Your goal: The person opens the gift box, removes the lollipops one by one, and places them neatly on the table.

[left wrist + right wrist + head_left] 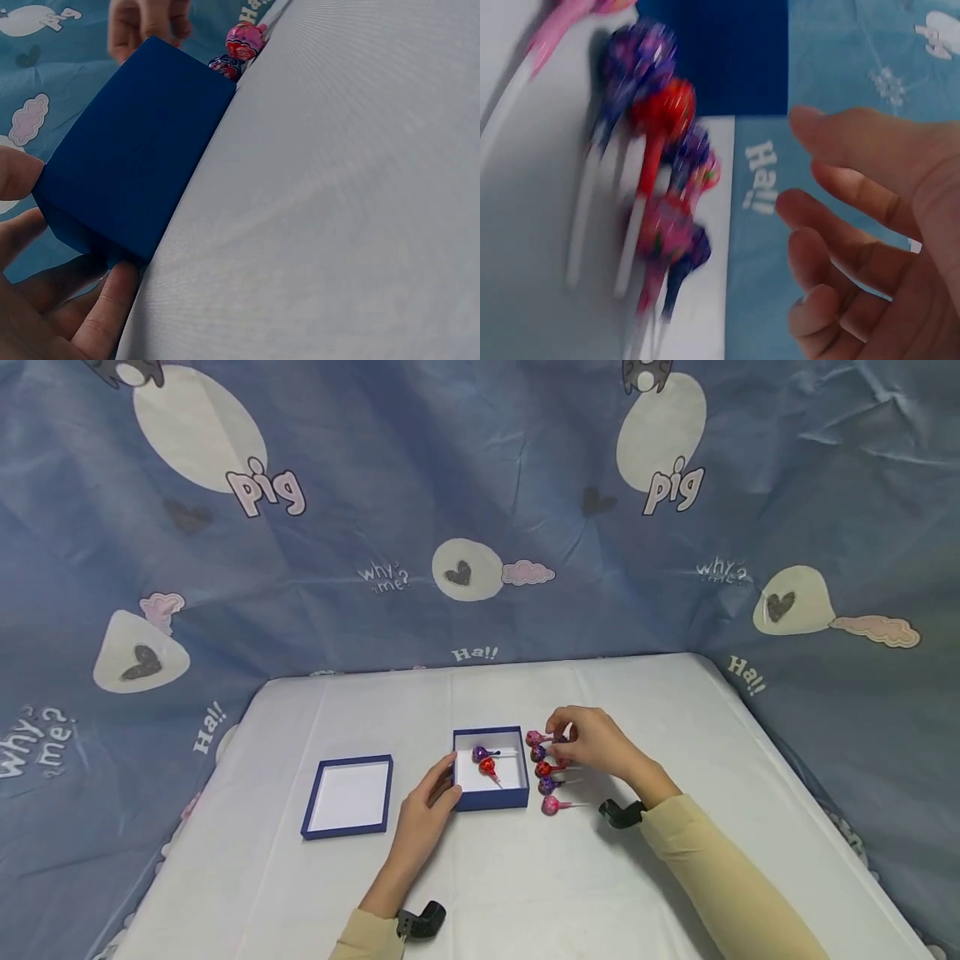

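Observation:
My left hand (425, 814) holds the blue box (491, 799) at its left side, thumb by the near corner and fingers along the wall; the fingers (112, 307) show low on the box in the left wrist view. Inside the white-lined box lie a purple lollipop (482, 753) and a red lollipop (488, 767). Over the lollipops to the box's right hovers my right hand (596, 742). In the right wrist view its thumb and fingers are apart, with nothing seen between them. Beneath it lie a red lollipop (664, 109) and several purple and pink ones, partly hidden in the head view.
A shallow blue-rimmed lid (348, 832) with a white inside lies left of the box. The nearest pink lollipop (551, 805) lies right of the box's front corner. A white cloth (517, 893) covers the table, and a blue printed curtain (375, 635) hangs behind it.

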Demonstrator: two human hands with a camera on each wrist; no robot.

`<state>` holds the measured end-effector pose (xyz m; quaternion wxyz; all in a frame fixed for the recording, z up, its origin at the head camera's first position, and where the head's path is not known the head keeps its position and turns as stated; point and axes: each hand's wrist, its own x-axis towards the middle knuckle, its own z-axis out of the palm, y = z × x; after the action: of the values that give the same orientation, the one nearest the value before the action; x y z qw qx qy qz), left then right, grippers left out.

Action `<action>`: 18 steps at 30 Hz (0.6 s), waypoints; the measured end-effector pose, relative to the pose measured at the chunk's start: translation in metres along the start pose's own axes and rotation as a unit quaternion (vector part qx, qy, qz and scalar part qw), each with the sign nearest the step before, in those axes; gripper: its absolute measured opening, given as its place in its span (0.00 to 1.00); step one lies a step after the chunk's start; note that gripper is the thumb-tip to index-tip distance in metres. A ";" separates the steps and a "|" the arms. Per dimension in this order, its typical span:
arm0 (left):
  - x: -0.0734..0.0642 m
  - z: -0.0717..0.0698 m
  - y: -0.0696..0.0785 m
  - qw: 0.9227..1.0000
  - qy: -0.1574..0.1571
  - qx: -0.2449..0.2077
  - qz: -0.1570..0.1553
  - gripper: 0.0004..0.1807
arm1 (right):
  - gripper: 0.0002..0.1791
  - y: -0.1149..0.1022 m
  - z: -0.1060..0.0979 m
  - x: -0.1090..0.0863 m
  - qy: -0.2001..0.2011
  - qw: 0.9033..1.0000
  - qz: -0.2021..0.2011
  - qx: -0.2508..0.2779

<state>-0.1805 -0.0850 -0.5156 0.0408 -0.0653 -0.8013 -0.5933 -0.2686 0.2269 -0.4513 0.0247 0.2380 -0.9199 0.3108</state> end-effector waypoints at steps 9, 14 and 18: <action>-0.001 -0.002 0.003 1.000 0.001 -0.002 -0.002 0.27 | 0.14 -0.035 0.012 0.017 0.005 1.000 -0.022 0.021; 0.000 -0.002 -0.001 1.000 -0.007 0.004 -0.012 0.27 | 0.15 -0.049 0.023 0.022 -0.006 0.999 -0.026 0.026; 0.000 -0.002 -0.001 1.000 -0.009 0.000 -0.011 0.28 | 0.16 -0.058 0.034 0.025 -0.021 0.999 -0.034 0.021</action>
<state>-0.1802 -0.0877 -0.5162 0.0272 -0.0621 -0.8025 -0.5928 -0.2613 0.1567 -0.4414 0.0112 0.2762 -0.9049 0.3236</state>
